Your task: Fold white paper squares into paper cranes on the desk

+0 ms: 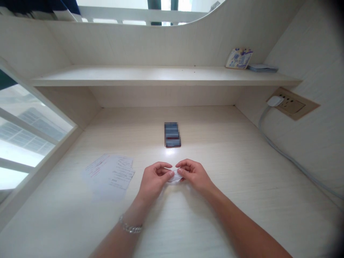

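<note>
White folded paper scrap (175, 177) is pinched between left hand (153, 180) and right hand (194, 174) on the worktop (228, 172), mid-fold, printed sheets (110, 173) lying left.

- Bench (215, 200): pale wood-grain laminate, matt, fine lengthwise streaks; a soft glare patch near its middle.
- Shelf (134, 76) along the back edge: same pale wood-look board, matt.
- Small white piece (175, 177) pinched between left hand (154, 181) and right hand (194, 174): thin, soft-looking, paper or tissue; which one cannot be told.
- Printed sheets (110, 173) toward the left edge: thin white paper, matt, flat.
- Bracelet (130, 227) on the left wrist: metal links, silvery, shiny.
- Wall socket (292, 104) by the right edge: smooth tan plastic plate; plug (274, 101) and cable (285, 154) glossy white plastic.
- Packet (239, 58) on the shelf: printed, slightly glossy card or paper.
</note>
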`<state>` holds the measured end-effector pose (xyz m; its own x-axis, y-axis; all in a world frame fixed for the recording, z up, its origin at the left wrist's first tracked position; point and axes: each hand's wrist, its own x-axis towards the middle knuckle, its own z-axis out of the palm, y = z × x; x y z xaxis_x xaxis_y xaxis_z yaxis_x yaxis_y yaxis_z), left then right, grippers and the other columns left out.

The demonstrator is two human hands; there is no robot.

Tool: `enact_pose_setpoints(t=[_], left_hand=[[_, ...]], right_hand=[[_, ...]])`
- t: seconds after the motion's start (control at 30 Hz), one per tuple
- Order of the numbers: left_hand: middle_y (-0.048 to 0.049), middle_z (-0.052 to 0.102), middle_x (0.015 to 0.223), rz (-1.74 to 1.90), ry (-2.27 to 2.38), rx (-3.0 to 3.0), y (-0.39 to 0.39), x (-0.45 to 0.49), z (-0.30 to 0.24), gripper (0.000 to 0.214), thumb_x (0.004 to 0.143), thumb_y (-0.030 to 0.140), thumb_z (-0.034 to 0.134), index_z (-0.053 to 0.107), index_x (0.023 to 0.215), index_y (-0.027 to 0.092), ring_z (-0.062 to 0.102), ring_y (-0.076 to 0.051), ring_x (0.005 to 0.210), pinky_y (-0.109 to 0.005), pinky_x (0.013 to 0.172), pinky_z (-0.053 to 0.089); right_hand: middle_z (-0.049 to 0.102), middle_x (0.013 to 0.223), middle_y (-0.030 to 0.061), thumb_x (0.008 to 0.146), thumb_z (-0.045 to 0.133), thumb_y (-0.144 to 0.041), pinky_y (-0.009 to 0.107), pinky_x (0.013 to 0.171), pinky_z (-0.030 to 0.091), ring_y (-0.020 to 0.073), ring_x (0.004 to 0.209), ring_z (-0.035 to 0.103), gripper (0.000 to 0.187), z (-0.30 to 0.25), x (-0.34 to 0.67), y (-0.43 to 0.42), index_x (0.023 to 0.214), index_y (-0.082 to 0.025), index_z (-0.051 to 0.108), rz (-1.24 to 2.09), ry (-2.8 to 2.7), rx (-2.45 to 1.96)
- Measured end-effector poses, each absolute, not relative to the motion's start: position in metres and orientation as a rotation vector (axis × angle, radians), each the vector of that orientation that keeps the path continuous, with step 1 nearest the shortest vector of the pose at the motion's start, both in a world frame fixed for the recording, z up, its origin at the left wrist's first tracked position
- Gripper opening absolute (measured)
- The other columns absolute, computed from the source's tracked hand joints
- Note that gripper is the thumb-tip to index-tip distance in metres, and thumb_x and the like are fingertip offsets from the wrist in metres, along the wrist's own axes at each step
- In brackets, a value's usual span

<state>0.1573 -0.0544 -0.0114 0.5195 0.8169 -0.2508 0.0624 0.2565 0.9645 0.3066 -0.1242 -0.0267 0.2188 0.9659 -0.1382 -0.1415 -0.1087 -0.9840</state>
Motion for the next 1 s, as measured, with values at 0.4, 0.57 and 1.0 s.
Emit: enact_pose_setpoints(t=[0.4,0.57,1.0], left_hand=[[-0.0051,0.068,0.067,0.602,0.863,1.195,-0.056,0.159,-0.009,0.026,0.062,0.023,0.072,0.066,0.085,0.012,0.063,-0.015,0.062,-0.026,0.061,0.051],[-0.0049,0.068,0.066,0.64,0.892,1.186,-0.05,0.157,-0.016,0.027,0.061,0.021,0.073,0.064,0.084,0.012,0.062,-0.014,0.061,-0.024,0.06,0.051],[-0.0058,0.07,0.073,0.797,0.939,1.15,-0.058,0.163,-0.017,0.03,0.061,0.027,0.075,0.064,0.085,0.012,0.065,-0.017,0.069,-0.026,0.066,0.052]], right_hand=[[0.058,0.063,-0.0018,0.074,0.062,-0.031,0.027,0.057,0.05,0.0119,0.059,0.056,0.023,-0.025,0.311,-0.126,0.092,-0.017,0.061,1.178,-0.896,-1.301],[0.06,0.071,0.0011,0.077,0.058,-0.036,0.029,0.061,0.051,0.0137,0.065,0.058,0.027,-0.025,0.312,-0.124,0.096,-0.017,0.061,1.18,-0.876,-1.291],[0.064,0.075,0.0012,0.064,0.072,-0.033,0.028,0.061,0.049,0.0165,0.07,0.062,0.042,-0.033,0.297,-0.121,0.098,-0.018,0.053,1.155,-0.669,-1.207]])
